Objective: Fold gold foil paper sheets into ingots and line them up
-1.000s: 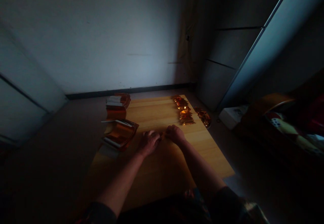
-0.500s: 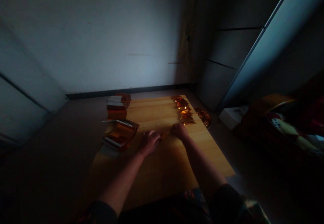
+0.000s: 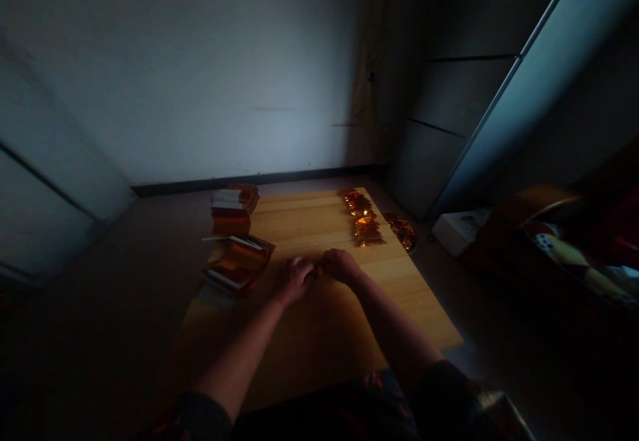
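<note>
Over the middle of the wooden table (image 3: 319,334), my left hand (image 3: 295,279) is closed with its fingers bent. My right hand (image 3: 341,266) is closed too, its fingertips meeting those of the left. A small piece of orange-gold foil paper is pinched between them, now mostly hidden by the fingers and the dark. To the left lie stacks of shiny orange-gold foil sheets (image 3: 238,259) with pale edges. Beyond my right hand, a row of folded gold foil pieces (image 3: 368,228) runs along the table's right side.
More gold foil pieces fill a round container (image 3: 403,233) beside the table's right edge. A white box (image 3: 459,229) stands on the floor further right, near a wooden-armed seat (image 3: 536,205). The wall (image 3: 224,95) rises behind the table. The room is dim.
My right hand has moved left and slightly toward me, up against my left hand. The foil piece that showed between them is now covered. My left hand has barely shifted.
</note>
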`<state>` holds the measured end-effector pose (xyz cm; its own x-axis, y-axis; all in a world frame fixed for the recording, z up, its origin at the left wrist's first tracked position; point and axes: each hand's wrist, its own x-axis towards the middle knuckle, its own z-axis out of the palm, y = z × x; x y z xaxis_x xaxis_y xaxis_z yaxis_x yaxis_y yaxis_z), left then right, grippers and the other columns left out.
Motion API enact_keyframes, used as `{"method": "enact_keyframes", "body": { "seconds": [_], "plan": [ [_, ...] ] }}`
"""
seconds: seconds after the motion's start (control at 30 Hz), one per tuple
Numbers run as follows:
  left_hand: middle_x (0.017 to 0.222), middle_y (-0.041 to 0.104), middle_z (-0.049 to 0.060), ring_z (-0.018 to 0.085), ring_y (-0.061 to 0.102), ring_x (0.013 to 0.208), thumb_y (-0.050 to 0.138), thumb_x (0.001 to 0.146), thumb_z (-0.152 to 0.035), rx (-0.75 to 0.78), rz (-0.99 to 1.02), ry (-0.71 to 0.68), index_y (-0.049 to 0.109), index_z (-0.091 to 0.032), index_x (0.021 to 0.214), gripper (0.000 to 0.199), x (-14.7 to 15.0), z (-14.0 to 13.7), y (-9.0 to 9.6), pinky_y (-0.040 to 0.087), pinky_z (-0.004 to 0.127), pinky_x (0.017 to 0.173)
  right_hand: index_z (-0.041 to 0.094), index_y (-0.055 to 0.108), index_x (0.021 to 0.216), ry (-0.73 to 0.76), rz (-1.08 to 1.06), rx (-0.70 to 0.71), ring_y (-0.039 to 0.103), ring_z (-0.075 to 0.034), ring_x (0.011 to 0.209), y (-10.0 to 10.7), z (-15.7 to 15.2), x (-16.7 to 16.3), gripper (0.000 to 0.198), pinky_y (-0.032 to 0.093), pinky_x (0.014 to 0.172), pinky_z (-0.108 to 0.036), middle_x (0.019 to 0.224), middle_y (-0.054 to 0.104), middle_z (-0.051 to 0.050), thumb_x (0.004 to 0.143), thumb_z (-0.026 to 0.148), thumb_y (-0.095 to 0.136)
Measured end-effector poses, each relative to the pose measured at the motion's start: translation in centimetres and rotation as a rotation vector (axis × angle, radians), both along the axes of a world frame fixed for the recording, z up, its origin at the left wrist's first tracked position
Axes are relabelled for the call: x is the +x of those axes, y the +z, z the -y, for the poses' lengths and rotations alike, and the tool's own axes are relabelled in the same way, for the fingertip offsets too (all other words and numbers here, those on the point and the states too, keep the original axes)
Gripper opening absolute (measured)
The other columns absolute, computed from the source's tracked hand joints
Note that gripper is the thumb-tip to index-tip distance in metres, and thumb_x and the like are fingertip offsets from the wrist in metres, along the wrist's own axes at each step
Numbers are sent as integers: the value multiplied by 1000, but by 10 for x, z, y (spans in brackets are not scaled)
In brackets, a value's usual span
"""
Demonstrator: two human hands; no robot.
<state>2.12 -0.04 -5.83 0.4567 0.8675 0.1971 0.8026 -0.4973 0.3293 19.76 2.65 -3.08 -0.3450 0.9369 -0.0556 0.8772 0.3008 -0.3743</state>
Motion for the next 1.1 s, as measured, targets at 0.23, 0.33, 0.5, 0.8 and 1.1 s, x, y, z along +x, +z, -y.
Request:
{"method": "enact_keyframes", "body": {
  "seconds": [0.23,0.33,0.5,0.8,1.1],
  "plan": [
    [107,67,3,21,52,110,57,80,-19,37,76,-38,67,-25,95,19,-9,3,-1,42,38,95,18,67,94,56,37,-15,62,-15,85,1,-1,0,17,39,68,-21,96,68,-5,82,25,58],
    [106,68,4,23,52,112,59,80,-21,48,57,-22,68,-23,95,17,-12,4,-5,43,40,96,18,66,91,68,22,-27,61,-15,80,2,2,-2,26,38,63,-21,91,67,-5,75,38,68],
    [109,68,3,23,53,112,60,78,-15,69,77,-11,69,-25,94,21,-14,1,-13,43,42,97,18,62,96,16,51,17,60,-18,85,4,11,-8,51,39,65,-24,97,63,-7,62,53,76],
    [116,67,1,23,52,114,61,79,-21,35,93,-7,69,-28,101,24,-13,0,-10,42,41,99,16,62,100,-25,101,-41,61,-20,90,3,3,-11,42,41,69,-24,101,65,-9,68,41,75],
    [111,68,3,23,53,112,64,76,-17,31,102,17,71,-27,94,22,-13,-1,-13,42,43,99,19,66,91,35,9,-101,63,-16,83,4,-7,0,23,42,66,-22,92,69,-3,72,31,72]
  ]
}}
